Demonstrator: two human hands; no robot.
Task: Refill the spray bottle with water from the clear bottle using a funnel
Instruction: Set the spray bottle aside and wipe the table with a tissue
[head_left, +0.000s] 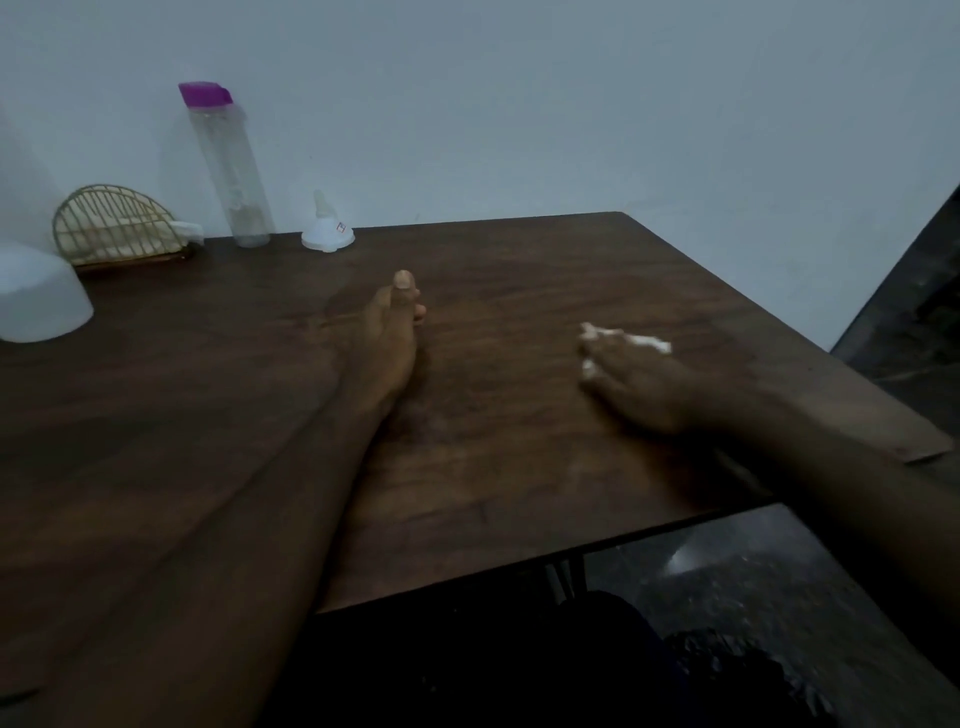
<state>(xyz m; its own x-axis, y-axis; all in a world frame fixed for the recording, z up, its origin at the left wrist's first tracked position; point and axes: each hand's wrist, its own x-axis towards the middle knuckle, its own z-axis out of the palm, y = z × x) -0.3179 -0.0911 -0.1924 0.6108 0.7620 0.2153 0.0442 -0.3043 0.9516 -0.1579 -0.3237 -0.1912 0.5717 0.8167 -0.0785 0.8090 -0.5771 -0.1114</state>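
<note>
A tall clear bottle (228, 166) with a purple cap stands at the back of the dark wooden table (493, 291), against the wall. A small white funnel (327, 228) sits upside down just right of it. My left hand (387, 332) rests edge-down on the table's middle, fingers together, holding nothing. My right hand (639, 382) lies palm down on a crumpled white tissue (649, 343) near the table's right edge. No spray bottle is in view.
A wire napkin holder (114, 228) stands at the back left by the wall. A white upturned bowl-like object (36, 296) sits at the far left edge. The table's right and near edges drop to a dark floor (779, 571).
</note>
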